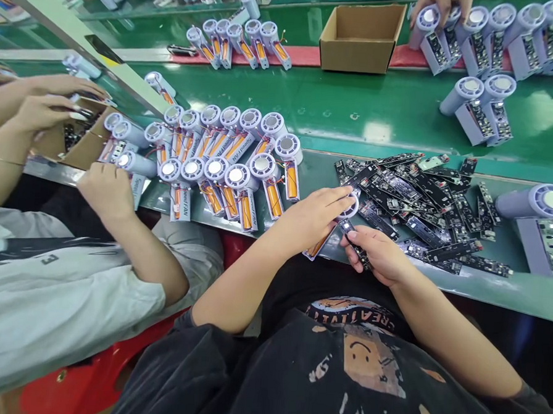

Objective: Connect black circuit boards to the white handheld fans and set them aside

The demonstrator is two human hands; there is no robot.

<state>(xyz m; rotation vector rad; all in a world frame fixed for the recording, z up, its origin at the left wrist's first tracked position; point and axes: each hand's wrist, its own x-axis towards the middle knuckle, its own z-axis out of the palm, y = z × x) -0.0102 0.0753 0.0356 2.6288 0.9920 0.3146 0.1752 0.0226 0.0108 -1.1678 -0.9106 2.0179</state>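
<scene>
My left hand [314,216] is closed round a lavender handheld fan [349,207], whose round head points up and whose open handle shows an orange battery below. Between the thumb and fingers of my right hand [379,254] is a narrow black circuit board [358,253], its upper end against the fan's handle. A loose heap of similar circuit boards [420,196] lies right beside both hands. To the left, rows of open fans [238,177] with orange batteries and thin red wires stand on the bench. My left palm hides part of the held fan.
A co-worker's hand [108,192] at left is by the fans, near a carton of boards [92,137]. An open cardboard box [362,41] stands across the green belt [332,105]. Fans fitted with boards [478,112] stand at far right; another person's hand [442,4] is above.
</scene>
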